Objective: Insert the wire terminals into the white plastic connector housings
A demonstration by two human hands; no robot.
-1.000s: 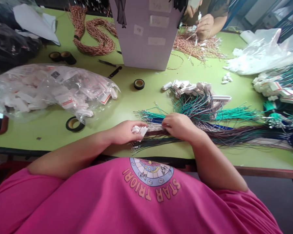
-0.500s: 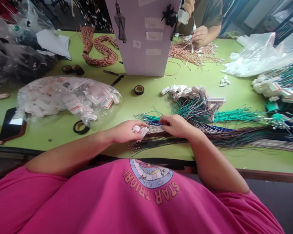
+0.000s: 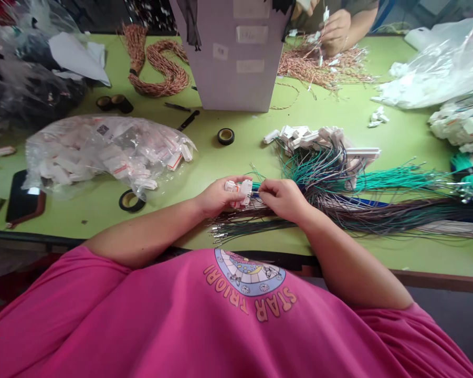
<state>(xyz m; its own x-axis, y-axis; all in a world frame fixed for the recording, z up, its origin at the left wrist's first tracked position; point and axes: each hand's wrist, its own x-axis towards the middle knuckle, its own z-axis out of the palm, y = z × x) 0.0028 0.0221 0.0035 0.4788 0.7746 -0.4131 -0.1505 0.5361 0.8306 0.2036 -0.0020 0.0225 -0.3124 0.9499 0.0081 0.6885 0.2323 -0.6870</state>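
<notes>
My left hand [image 3: 216, 198] is closed around several white plastic connector housings [image 3: 245, 190], some with an orange-red stripe. Right beside them, my right hand [image 3: 286, 198] pinches a thin wire close to the front housing; most of the wire is hidden by the fingers. Beneath both hands lie bundles of loose wires with crimped metal ends, among them dark wires [image 3: 244, 229] and green wires [image 3: 393, 177]. Beyond my right hand is a pile of white housings [image 3: 311, 137] with wires attached.
A clear bag of housings [image 3: 102, 152] lies left, near black tape rolls [image 3: 132, 200] [image 3: 226, 136] and a phone [image 3: 25, 198]. A tall pale box [image 3: 236, 68] stands at the back. Across the table, another person's hand [image 3: 334, 32] works over twisted red-brown wires [image 3: 323, 68].
My left hand has risen slightly and turned the housings toward my right hand. My right hand has lifted from the wire bundle and come to the front housing. The camera view has shifted a little.
</notes>
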